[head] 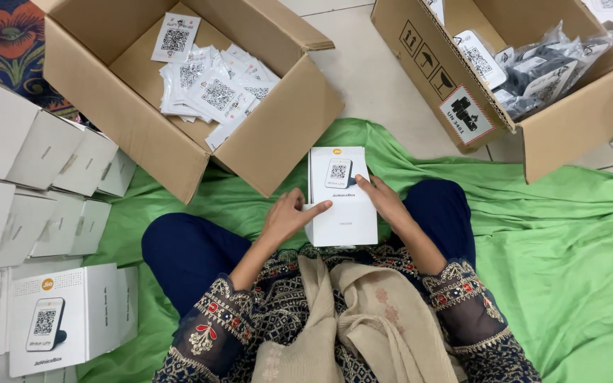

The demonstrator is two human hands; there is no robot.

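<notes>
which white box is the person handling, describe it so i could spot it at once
Start at the green cloth on the floor. At its middle, between the seated person's knees, stands a white box held by the left hand and right hand. Unlike the stacked white boxes at left, it stands alone.

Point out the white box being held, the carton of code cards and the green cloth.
white box (342,213): head view, blank lower part of its top face.
carton of code cards (133,131): head view, outer front wall.
green cloth (562,262): head view, bare stretch at right.
</notes>
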